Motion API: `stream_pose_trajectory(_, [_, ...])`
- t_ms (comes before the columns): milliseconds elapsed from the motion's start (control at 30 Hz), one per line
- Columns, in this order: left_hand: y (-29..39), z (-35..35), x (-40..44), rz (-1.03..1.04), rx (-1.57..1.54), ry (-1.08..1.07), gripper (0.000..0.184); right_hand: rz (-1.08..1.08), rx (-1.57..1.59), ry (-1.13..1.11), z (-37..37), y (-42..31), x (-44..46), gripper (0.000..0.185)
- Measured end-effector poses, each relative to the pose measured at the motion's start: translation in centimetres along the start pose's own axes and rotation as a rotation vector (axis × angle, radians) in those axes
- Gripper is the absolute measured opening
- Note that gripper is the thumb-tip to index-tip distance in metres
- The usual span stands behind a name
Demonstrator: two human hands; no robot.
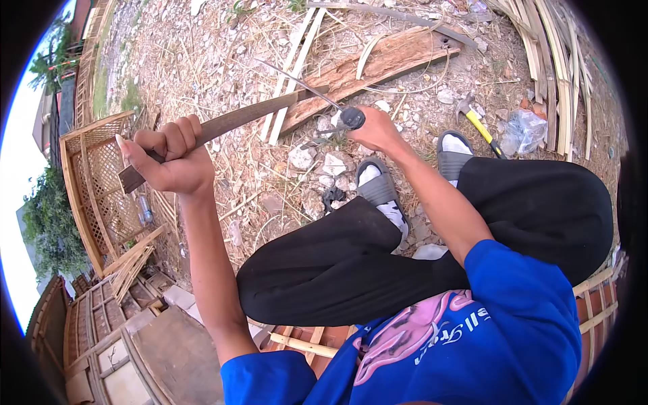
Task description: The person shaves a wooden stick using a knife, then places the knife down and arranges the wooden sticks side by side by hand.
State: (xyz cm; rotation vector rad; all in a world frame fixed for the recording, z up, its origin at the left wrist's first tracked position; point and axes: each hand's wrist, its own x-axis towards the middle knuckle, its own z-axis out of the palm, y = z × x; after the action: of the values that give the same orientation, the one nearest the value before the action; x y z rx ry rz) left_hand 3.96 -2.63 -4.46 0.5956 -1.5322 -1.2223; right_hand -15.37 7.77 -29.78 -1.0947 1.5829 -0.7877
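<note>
My left hand (172, 156) is closed around a dark, narrow wooden strip (246, 116), raised at the left. The strip slants up and right, its far end overlapping a weathered plank (398, 57) on the ground. Wrapped round a black handle is my right hand (376, 129), just in front of my feet. From that handle a long thin metal blade (297, 81) points up and left, passing across the strip's far end in this view. Whether blade and strip touch, I cannot tell. The tool's exact kind is unclear with the blade seen nearly edge-on.
A hammer (480, 128) with a yellow and black handle lies right of my feet. Beside it are a clear plastic bag (525, 131) and long wooden strips (560, 74). Pale strips (291, 74) cross the stony ground. A lattice panel (108, 189) stands at left.
</note>
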Motion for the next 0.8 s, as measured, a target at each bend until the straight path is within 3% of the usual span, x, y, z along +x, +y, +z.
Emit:
stream_pose_trajectory(133, [-0.3, 0.6, 0.4, -0.002, 0.007, -0.047, 0.053, 0.032, -0.055, 0.053, -0.9, -0.7, -0.8, 0.034])
stream_pose_trajectory(367, [-0.1, 1.3, 0.9, -0.025, 0.027, -0.019, 0.056, -0.214, 0.243, -0.040, -0.9, -8.9, -3.0, 0.038])
stream_pose_trajectory(467, [0.1, 1.1, 0.7, -0.030, 0.042, 0.041, 0.056, -0.213, 0.128, -0.019, 0.5, -5.1, -1.8, 0.038])
stream_pose_trajectory(600, [0.2, 0.3, 0.6, -0.036, 0.016, 0.053, 0.056, 0.120, 0.000, 0.133, 2.4, 6.3, -0.6, 0.035])
stream_pose_trajectory(700, [-0.1, 0.8, 1.2, -0.023, 0.031, 0.065, 0.056, 0.214, -0.138, 0.028, 1.1, 8.1, 0.2, 0.042])
stream_pose_trajectory(800, [-0.2, 1.3, 1.1, -0.019, 0.063, 0.125, 0.056, 0.150, 0.001, 0.087, 1.5, 5.2, -1.1, 0.045])
